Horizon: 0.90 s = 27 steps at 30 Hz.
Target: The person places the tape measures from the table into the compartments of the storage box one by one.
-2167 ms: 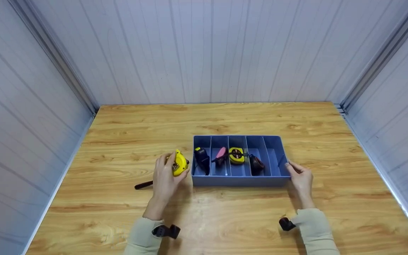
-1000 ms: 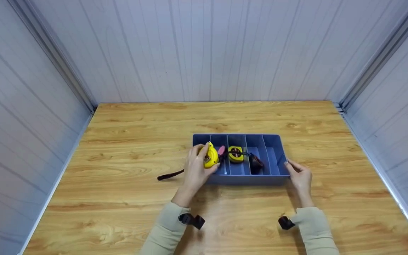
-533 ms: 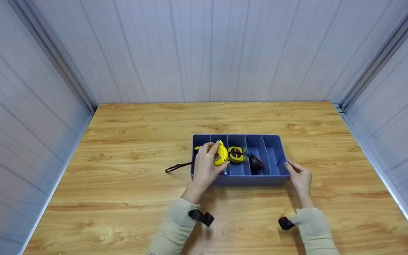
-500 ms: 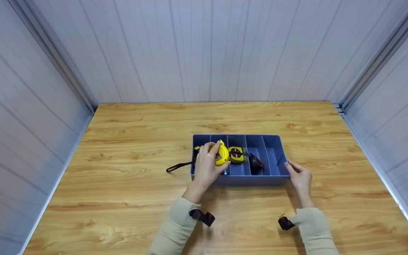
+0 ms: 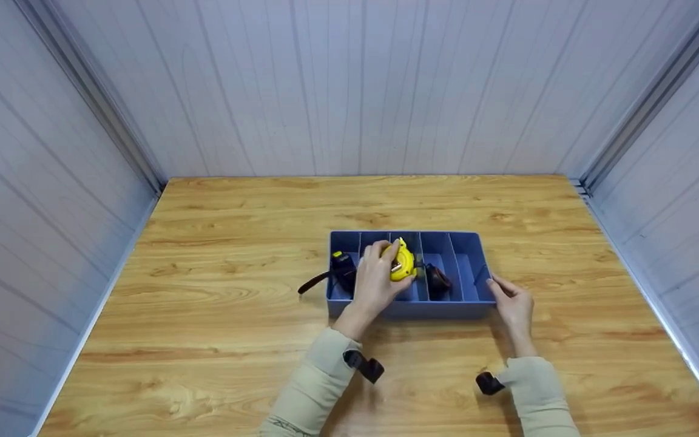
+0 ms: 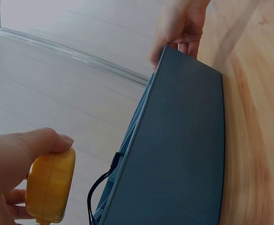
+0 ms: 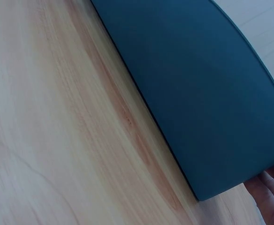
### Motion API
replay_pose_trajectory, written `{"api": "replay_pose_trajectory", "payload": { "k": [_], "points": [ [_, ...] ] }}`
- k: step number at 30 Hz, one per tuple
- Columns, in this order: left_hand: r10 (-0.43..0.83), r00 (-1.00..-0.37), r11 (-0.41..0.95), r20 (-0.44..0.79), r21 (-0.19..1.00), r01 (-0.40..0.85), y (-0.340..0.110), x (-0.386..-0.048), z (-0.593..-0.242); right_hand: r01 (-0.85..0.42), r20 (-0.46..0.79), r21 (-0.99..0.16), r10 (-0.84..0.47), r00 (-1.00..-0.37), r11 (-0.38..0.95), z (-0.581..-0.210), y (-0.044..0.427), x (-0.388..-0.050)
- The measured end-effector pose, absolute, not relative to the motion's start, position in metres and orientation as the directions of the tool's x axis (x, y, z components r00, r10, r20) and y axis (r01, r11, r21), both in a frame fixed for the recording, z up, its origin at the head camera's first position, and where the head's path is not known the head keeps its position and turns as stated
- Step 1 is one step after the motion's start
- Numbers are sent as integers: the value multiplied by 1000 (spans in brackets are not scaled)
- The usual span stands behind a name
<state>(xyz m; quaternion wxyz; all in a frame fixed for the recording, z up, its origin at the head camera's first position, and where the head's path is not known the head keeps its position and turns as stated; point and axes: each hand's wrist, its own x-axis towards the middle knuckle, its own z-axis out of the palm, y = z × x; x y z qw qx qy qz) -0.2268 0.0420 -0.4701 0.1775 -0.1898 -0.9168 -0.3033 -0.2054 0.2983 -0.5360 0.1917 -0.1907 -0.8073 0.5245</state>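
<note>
My left hand holds a yellow tape measure over the third compartment from the left of a blue divided box. In the left wrist view, the thumb lies on the edge of the tape measure, which is above the rim. A dark wrist strap trails out left of that hand. At the box's right end, my right hand grips the wall; its fingers show at the corner in the right wrist view. A second yellow tape measure and a pink item are hidden by the left hand.
The leftmost compartment holds a black tape measure with a yellow button. A rounded black and red object lies in the fourth compartment. A black cord loops by the box rim. Pale panel walls enclose the wooden table.
My left hand has carried the yellow tape measure rightward, from left of the box to above its third compartment, its strap trailing. The right hand and the box have stayed in place.
</note>
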Motion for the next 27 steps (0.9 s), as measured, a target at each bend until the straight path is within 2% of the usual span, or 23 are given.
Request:
{"api": "replay_pose_trajectory", "payload": {
  "k": [7,15,27],
  "points": [
    [282,-843,748,459,445,492,56,-233,-467,103,99,-932,517,-850,348,-560,311,-214],
    [327,-847,776,420,393,494,72,-239,-463,132,80,-921,510,-856,366,-534,298,-206],
    [396,-850,787,348,348,509,95,-242,-460,156,68,-915,522,-850,372,-533,297,-205]
  ]
}}
